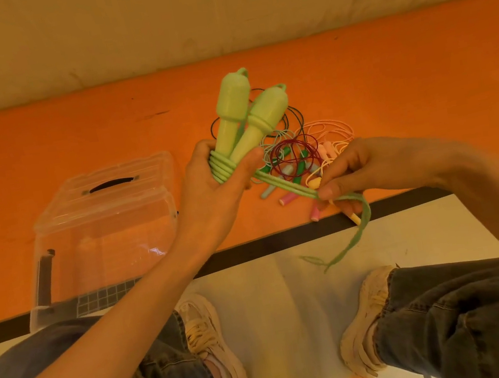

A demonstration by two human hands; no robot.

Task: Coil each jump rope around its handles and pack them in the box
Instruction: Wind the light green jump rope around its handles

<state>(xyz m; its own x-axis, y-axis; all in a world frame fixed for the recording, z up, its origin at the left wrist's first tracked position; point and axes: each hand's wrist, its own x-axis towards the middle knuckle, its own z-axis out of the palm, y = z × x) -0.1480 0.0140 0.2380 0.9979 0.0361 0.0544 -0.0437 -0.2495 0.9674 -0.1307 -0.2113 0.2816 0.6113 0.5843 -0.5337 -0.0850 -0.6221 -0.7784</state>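
In the middle of the frame I see my left hand [209, 188] curled around the lower ends of two light green handles [247, 114], which stand side by side and point up and slightly right. Several turns of the green rope [286, 185] are already wrapped tight around the handles just where my fingers close on them, the coils stacked one against the next. From those coils a doubled run of the same rope stretches down and to the right, taut, to my right hand [368, 168]. That hand pinches the rope between thumb and curled fingers at centre right of the frame; past the pinch the loose end hangs down, curves left and blurs near the bottom of its arc.

Behind both hands, on the orange mat [71, 134] that fills the middle band of the frame, lies a tangled pile of other ropes [298, 155]: dark red, dark green, pale pink and cream cords with small pink, green and yellow handles mixed in. I cannot tell how many ropes are in it.

At left of the frame, on the same mat near its dark front edge, sits the clear plastic box [103, 239] with a dark handle on its lid. It is well apart from the pile.

At the bottom of the frame are my jeans [455, 320] and pale sneakers [214, 349] on a light floor.
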